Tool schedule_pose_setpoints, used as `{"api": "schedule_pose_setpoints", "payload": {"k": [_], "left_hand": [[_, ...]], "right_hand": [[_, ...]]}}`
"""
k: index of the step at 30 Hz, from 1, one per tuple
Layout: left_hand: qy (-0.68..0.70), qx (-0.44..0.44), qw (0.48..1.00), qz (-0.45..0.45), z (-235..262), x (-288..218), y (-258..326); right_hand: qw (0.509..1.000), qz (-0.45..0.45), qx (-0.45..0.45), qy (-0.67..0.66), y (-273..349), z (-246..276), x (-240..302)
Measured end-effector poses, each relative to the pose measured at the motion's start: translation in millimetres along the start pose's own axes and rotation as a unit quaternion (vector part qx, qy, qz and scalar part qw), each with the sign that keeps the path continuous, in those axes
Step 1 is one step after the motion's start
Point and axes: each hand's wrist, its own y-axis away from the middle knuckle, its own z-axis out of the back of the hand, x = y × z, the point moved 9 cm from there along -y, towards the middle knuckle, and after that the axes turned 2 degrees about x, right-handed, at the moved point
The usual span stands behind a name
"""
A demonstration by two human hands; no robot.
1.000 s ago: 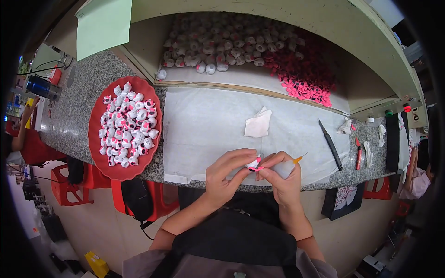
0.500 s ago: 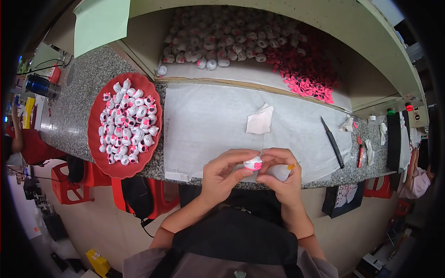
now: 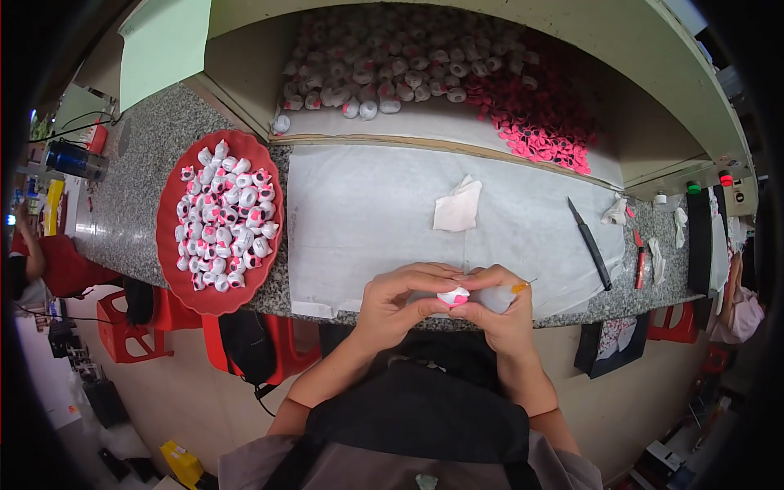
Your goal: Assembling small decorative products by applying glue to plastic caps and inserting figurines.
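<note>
A small white piece with a pink part [image 3: 454, 296], like a little animal head, is pinched between the thumb and fingers of my left hand [image 3: 392, 306] above the table's near edge. My right hand [image 3: 505, 322] has its thumb and fingertips pressed against the same piece from the right. A translucent squeeze bottle [image 3: 494, 299] with an orange needle tip also sits in my right hand, its needle pointing right. Fingers cover much of the piece. Beyond my hands, a crumpled white cloth [image 3: 457, 206] lies on the white paper sheet [image 3: 367, 220].
A red scalloped tray [image 3: 173, 282] full of white-and-pink pieces stands left. Under the shelf [image 3: 653, 155] lie piles of white pieces [image 3: 384, 69] and pink parts [image 3: 547, 147]. A black craft knife [image 3: 590, 245] and a red marker-like tube [image 3: 640, 268] lie right.
My hands have come closer together. The right thumb and fingertips now press on the piece, which has shifted slightly right and down and turned. The view has shifted a little.
</note>
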Motion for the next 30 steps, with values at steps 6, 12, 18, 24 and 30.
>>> {"api": "schedule_pose_setpoints", "payload": {"k": [6, 12, 18, 24, 30], "left_hand": [[0.034, 0.001, 0.999, 0.024, -3, 2, -3], [0.009, -0.002, 0.999, 0.034, -3, 0, 0], [-0.022, -0.029, 0.999, 0.001, 0, -4, 4], [-0.037, -0.038, 0.999, -0.008, 1, -4, 6], [0.028, -0.037, 0.999, 0.025, 0, 2, 5]], "right_hand": [[1.0, -0.006, -0.012, -0.002, -3, 2, -1], [1.0, -0.023, -0.008, -0.004, -3, 2, -2], [1.0, -0.016, 0.004, -0.009, -3, -4, -2], [1.0, -0.019, -0.003, -0.021, -2, -3, -4], [1.0, -0.018, -0.012, -0.003, -4, -4, 1]]}}
